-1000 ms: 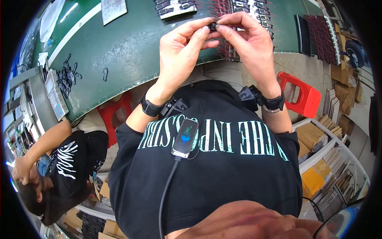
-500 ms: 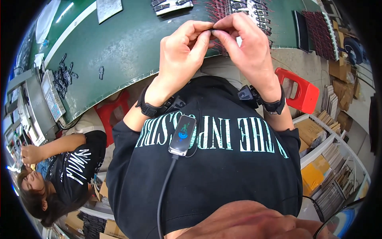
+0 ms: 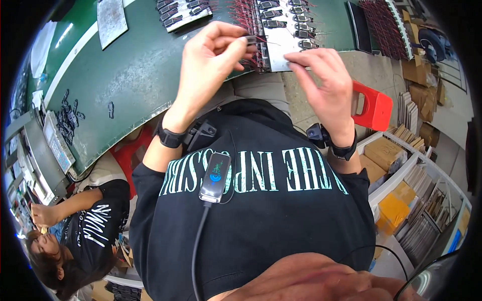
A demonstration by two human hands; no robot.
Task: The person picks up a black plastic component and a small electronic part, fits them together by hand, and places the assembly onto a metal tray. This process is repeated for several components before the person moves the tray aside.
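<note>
Two bare hands are up by a green table (image 3: 135, 70); think of the middle of the view as the middle of a clock. At about 12 o'clock, the left hand (image 3: 213, 62) pinches a small dark part (image 3: 251, 39) between thumb and finger, and a thin red wire (image 3: 261, 38) pokes out by it. The right hand (image 3: 324, 75) is between 1 and 2 o'clock, thumb and fingertips close to each other; I cannot tell if they hold anything. Just past those fingertips, between 12 and 1 o'clock, is a white board (image 3: 277, 56) with rows of black parts (image 3: 274, 23). More wires, dark red ones (image 3: 384, 25), sit in rows near 2 o'clock. A red stool (image 3: 377, 111) is between 2 and 3 o'clock. Between 9 and 10 o'clock, a pile of black parts (image 3: 66, 118) lies on the table, with one lone black part (image 3: 111, 110) near it. A co-worker (image 3: 90, 220) is at 8 o'clock.
</note>
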